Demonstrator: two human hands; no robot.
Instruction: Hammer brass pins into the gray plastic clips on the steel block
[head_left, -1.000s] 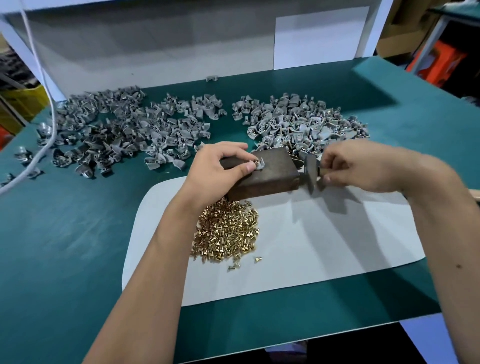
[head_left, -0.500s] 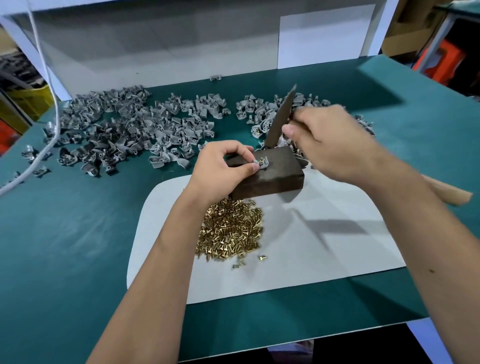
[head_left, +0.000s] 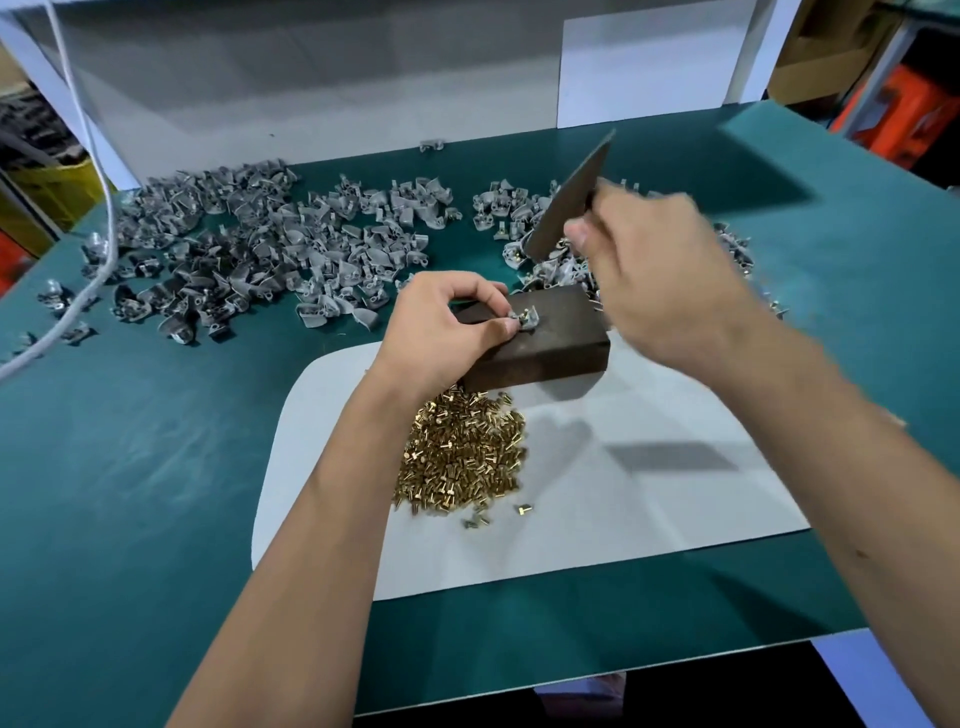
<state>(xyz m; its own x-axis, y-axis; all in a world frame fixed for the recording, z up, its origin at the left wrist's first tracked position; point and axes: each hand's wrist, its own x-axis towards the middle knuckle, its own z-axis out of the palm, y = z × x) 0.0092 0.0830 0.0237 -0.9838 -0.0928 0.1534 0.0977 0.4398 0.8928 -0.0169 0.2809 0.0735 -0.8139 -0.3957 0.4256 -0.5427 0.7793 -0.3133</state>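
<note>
Pinching the gray clip (head_left: 523, 319) with its brass pin on the steel block (head_left: 550, 338) at frame centre, our left hand (head_left: 447, 332) keeps it steady, while our right hand (head_left: 660, 275) grips the raised hammer (head_left: 569, 200) for a strike.

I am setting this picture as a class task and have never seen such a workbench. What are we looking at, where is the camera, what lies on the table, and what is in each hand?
No machine here: a person works with bare hands, filmed by a camera worn on the head, looking down. On the green table lies a pale mat with a pile of brass pins and a dark steel block. Heaps of gray plastic clips lie behind. The left hand pinches one clip on the block. The right hand grips a hammer, its head raised above the block.
</note>
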